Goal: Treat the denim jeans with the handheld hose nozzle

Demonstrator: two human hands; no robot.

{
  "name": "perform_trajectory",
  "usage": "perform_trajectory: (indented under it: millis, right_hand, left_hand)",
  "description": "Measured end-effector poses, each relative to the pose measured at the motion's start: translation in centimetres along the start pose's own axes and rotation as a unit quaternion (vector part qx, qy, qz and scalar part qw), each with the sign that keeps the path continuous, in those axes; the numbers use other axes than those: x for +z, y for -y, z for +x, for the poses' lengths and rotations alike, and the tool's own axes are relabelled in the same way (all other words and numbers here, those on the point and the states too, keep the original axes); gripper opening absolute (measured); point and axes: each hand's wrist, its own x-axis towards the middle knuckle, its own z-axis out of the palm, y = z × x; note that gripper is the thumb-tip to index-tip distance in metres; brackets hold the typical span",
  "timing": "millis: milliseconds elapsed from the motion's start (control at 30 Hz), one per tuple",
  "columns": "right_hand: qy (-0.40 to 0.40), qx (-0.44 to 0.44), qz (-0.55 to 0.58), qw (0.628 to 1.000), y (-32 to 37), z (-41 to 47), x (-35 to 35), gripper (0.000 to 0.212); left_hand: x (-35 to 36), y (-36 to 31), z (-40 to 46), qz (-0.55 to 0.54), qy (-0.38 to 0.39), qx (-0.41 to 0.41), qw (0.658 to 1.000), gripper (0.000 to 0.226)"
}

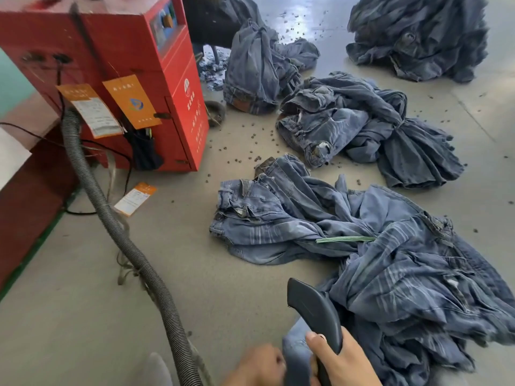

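Grey concrete floor point(83, 316) fills the frame, smooth and faintly glossy toward the top, scattered with small dark pellets point(252, 135). At upper left stands a red box-shaped machine point(119, 65) with orange paper tags point(131, 101) hanging from its side; another tag point(135, 199) lies on the floor below it. A ribbed dark hose point(117, 227) runs from the machine's side down to the bottom edge, left of centre.

Crumpled denim jeans point(404, 288) lie in heaps from the top right down to the lower right. The cloth is faded blue with pale whisker stripes, and a thin green strip point(345, 239) lies across the nearest heap.

At bottom centre the right hand point(345, 363) grips the nozzle point(315, 310), a smooth, dark, curved plastic piece that points up and left, beside the near heap's edge. Its thumb is pressed along the nozzle's side and its fingers wrap behind, so this grip is closed round the nozzle. The left hand point(256, 366) sits just left of it at the bottom edge, blurred; whether its grip is spread or closed I cannot tell.
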Motion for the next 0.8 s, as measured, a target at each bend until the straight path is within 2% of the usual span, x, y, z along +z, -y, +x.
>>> perform_trajectory:
  millis: [33, 133, 267, 333, 433, 500, 533, 600, 667, 733, 800]
  right_hand:
    - [0.005, -0.012, 0.027, 1.0, 0.2, 0.2, 0.1, 0.028]
    - [0.006, -0.038, -0.008, 0.999, 0.9, 0.1, 0.5, 0.024]
    - [0.007, -0.032, 0.008, 0.999, 2.3, 0.0, 1.0, 0.028]
    - [0.016, -0.036, 0.037, 0.999, 3.1, -0.2, 1.2, 0.026]
    - [0.027, -0.051, 0.023, 0.998, 4.3, 0.3, 0.8, 0.021]
    - [0.047, -0.058, 0.021, 0.997, 4.8, 0.5, 0.3, 0.018]
    - [0.059, -0.054, 0.04, 0.996, 4.9, 0.6, 0.1, 0.019]
    - [0.069, -0.046, 0.079, 0.993, 5.0, 0.4, 0.3, 0.02]
    - [0.076, -0.049, 0.081, 0.993, 5.2, 0.1, 0.7, 0.024]
    - [0.086, -0.048, 0.09, 0.991, 5.7, -0.3, 1.6, 0.031]
    - [0.113, -0.053, 0.108, 0.986, 6.5, -1.4, 2.2, 0.038]
  left_hand:
    - [-2.0, 0.5, -1.3, -0.015, 0.017, -0.007, 1.0, 0.031]
    - [-7.6, 1.3, -3.2, -0.02, -0.031, -0.008, 0.999, 0.025]
    - [-9.4, 0.2, -4.4, -0.034, -0.023, 0.002, 0.999, 0.021]
    - [-9.8, 0.5, -5.3, -0.072, -0.014, 0.007, 0.997, 0.018]
    - [-10.8, -0.2, -6.3, -0.059, 0.002, -0.007, 0.998, 0.021]
    - [-11.1, -1.1, -7.0, -0.05, -0.004, 0.001, 0.999, 0.029]
    - [-11.2, -2.0, -7.7, -0.085, 0.01, 0.006, 0.996, 0.034]
    - [-10.9, -3.3, -9.8, -0.232, 0.07, -0.006, 0.97, 0.048]
    - [-10.1, -5.0, -11.9, -0.306, 0.1, -0.003, 0.947, 0.07]
    - [-9.9, -6.0, -13.9, -0.249, 0.038, 0.051, 0.966, 0.1]
    - [-10.5, -6.1, -15.2, -0.203, 0.008, 0.076, 0.976, 0.115]
